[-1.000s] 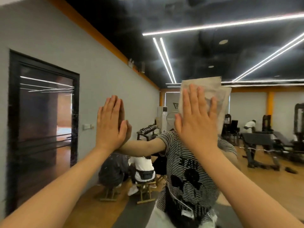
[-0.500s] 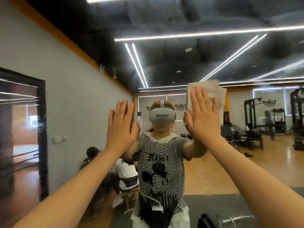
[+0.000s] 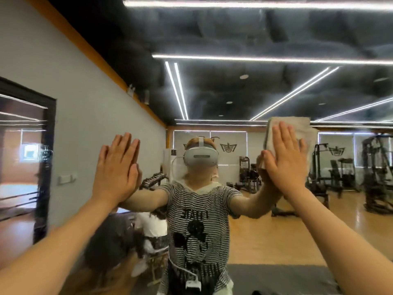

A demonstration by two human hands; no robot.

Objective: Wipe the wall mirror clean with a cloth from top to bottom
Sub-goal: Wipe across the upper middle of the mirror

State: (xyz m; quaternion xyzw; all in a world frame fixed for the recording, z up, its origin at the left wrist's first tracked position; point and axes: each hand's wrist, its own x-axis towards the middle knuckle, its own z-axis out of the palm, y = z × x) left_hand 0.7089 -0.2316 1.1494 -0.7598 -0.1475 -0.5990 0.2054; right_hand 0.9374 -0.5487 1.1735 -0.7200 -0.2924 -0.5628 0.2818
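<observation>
the right hand (image 3: 285, 160), fingers straight, presses the cloth (image 3: 297, 126) flat on the mirror (image 3: 244, 209); the left hand (image 3: 117, 169) rests open-palmed beside. soft, light cloth likely bunches, so palm pressure at its centre suits.

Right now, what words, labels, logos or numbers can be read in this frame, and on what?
Striped T-shirt in the mirror: a line of dark letters, mirrored and too blurred to read.
Far wall: crown-like emblems, no legible words.
White tag at the waist: no text readable.
Cloth: no print.
</observation>
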